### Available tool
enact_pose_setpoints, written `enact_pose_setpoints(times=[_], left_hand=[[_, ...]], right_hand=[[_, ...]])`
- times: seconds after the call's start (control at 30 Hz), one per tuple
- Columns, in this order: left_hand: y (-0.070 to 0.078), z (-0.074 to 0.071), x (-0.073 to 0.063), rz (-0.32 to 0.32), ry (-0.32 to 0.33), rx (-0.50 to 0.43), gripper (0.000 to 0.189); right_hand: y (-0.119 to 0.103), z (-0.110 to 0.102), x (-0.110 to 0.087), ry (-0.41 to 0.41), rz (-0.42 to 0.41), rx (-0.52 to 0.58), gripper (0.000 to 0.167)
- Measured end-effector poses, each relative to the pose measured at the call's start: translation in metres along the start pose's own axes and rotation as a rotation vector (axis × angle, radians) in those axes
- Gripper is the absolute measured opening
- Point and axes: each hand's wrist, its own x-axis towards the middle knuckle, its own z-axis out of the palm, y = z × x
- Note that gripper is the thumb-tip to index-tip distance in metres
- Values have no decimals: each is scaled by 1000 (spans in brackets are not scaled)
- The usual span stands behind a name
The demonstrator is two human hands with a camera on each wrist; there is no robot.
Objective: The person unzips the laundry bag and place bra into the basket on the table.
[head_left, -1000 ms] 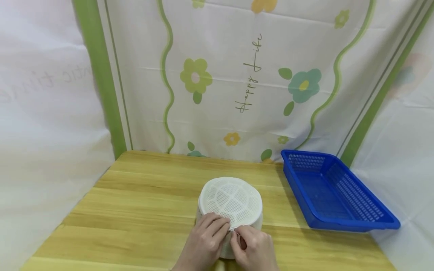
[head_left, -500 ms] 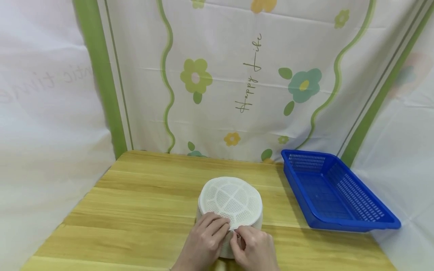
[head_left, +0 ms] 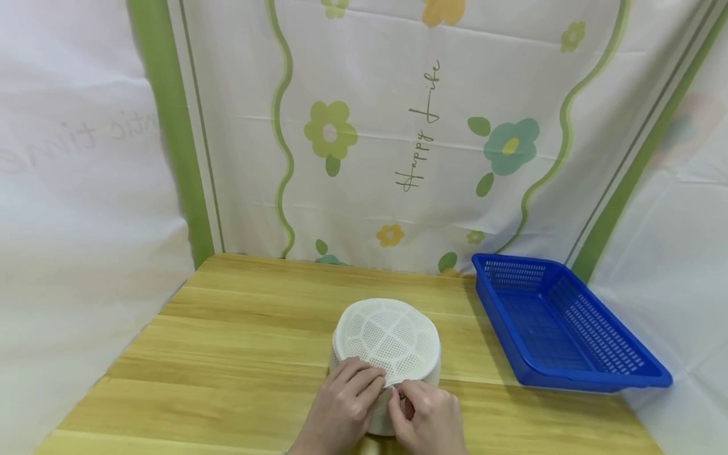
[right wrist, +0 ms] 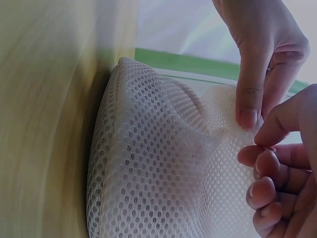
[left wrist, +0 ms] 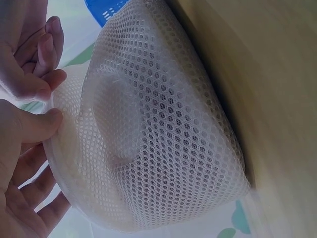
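Observation:
A white mesh laundry bag (head_left: 392, 335), round and drum-shaped, stands on the wooden table in front of me. My left hand (head_left: 347, 401) grips the near part of its top rim, fingers over the top and thumb against the side, as the left wrist view shows. Just to the right, my right hand (head_left: 428, 414) pinches something small at the same rim between thumb and forefinger; its fingers hide what it is. In the right wrist view the mesh side (right wrist: 153, 158) is dented inward below the hands.
A blue plastic basket (head_left: 514, 351) with slotted walls stands at the right edge of the wooden table (head_left: 227, 354). White curtains (head_left: 364, 82) with flower prints and green bands enclose the back and both sides.
The head view has shifted very slightly. Both hands keep their places at the bag's rim, and the bag and basket stay where they were.

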Motion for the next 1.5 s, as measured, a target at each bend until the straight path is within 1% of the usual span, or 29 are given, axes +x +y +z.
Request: enact_pose_setpoints(times=[0.1, 0.5, 0.63, 0.8, 1.03, 1.33, 1.5], left_hand=[[0, 0, 0, 2, 0, 3, 28], [1, -1, 1, 0, -10, 20, 37], [1, 0, 2, 8, -5, 26, 36], [1, -1, 2, 6, -16, 28, 36], [1, 0, 2, 4, -13, 27, 33], [2, 0, 2, 5, -26, 33, 33], [2, 0, 2, 10, -22, 33, 32]], right_hand=[[3, 2, -3, -5, 11, 0, 26], [4, 2, -5, -17, 61, -11, 25], [5, 1, -6, -19, 69, -13, 24], [5, 0, -5, -15, 69, -13, 24], [7, 1, -5, 3, 79, -19, 16], [8, 1, -5, 20, 92, -46, 23], [7, 0, -4, 20, 104, -51, 21]])
